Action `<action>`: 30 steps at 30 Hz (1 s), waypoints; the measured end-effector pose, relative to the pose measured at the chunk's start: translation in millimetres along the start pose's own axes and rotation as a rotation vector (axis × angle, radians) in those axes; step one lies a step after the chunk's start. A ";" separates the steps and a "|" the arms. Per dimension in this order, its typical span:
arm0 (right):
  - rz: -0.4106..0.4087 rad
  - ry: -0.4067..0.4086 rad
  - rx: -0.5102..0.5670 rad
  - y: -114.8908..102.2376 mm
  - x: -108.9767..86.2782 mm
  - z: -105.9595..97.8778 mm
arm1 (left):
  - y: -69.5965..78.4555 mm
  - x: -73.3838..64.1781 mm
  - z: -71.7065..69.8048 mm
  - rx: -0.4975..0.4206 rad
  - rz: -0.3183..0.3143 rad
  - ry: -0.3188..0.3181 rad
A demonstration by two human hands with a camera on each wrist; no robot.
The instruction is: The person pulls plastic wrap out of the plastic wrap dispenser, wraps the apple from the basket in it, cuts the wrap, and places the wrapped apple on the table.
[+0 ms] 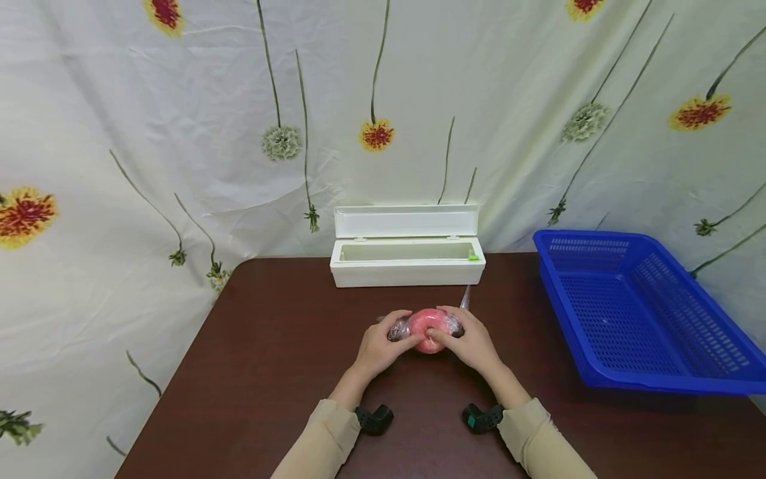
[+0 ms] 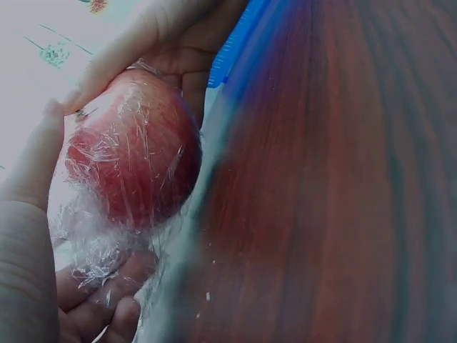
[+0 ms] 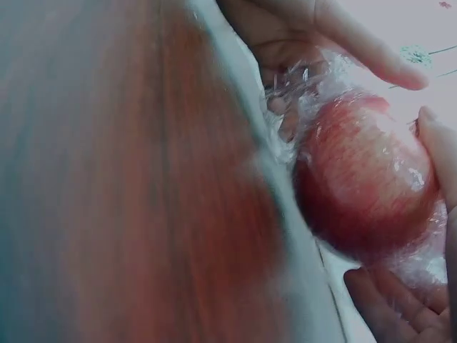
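Observation:
A red apple (image 1: 429, 330) wrapped in clear plastic film is held between both hands above the dark table, just in front of a white box. My left hand (image 1: 381, 347) grips it from the left, thumb on top, with bunched film (image 2: 107, 246) over the curled fingers. From the other side my right hand (image 1: 473, 342) holds the apple, its thumb also on top near the stem. In the right wrist view, the film lies tight and shiny over the apple (image 3: 364, 179), with loose crumpled film at its sides. A strip of film sticks up beside the right hand.
Behind the hands stands the long white box (image 1: 407, 273), its lid (image 1: 407, 221) raised and a small green piece at its right end. At the right is a blue plastic basket (image 1: 565, 313). A flowered curtain (image 1: 197, 120) hangs behind the brown table (image 1: 269, 372).

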State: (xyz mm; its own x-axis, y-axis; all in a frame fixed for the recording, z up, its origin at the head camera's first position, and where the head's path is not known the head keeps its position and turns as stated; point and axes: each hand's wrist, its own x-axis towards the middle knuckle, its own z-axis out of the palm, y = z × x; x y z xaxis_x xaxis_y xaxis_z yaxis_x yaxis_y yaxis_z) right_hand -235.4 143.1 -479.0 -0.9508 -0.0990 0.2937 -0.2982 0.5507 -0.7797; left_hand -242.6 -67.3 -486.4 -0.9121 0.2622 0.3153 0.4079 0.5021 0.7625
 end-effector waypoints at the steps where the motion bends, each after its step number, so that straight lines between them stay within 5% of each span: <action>1: 0.004 0.012 0.009 -1.8 0.3 0.4 | 1.1 -0.2 -2.0 -0.018 0.004 -0.013; 8: 0.028 0.095 0.039 -20.9 3.8 0.2 | 8.2 5.0 -21.5 -0.200 0.020 -0.082; 18: 0.048 0.145 0.121 -44.1 10.1 -3.6 | 28.5 9.5 -45.8 -0.258 -0.011 -0.071; 30: 0.074 0.164 0.216 -60.8 13.8 -18.6 | 52.9 13.0 -55.2 -0.320 0.040 -0.049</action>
State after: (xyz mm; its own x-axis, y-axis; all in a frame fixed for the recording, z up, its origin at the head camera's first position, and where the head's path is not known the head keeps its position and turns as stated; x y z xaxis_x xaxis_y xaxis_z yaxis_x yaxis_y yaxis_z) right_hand -228.8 123.6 -417.3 -0.9494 0.0804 0.3037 -0.2564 0.3600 -0.8970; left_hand -235.1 -82.8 -410.7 -0.8893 0.3194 0.3273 0.4029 0.2085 0.8912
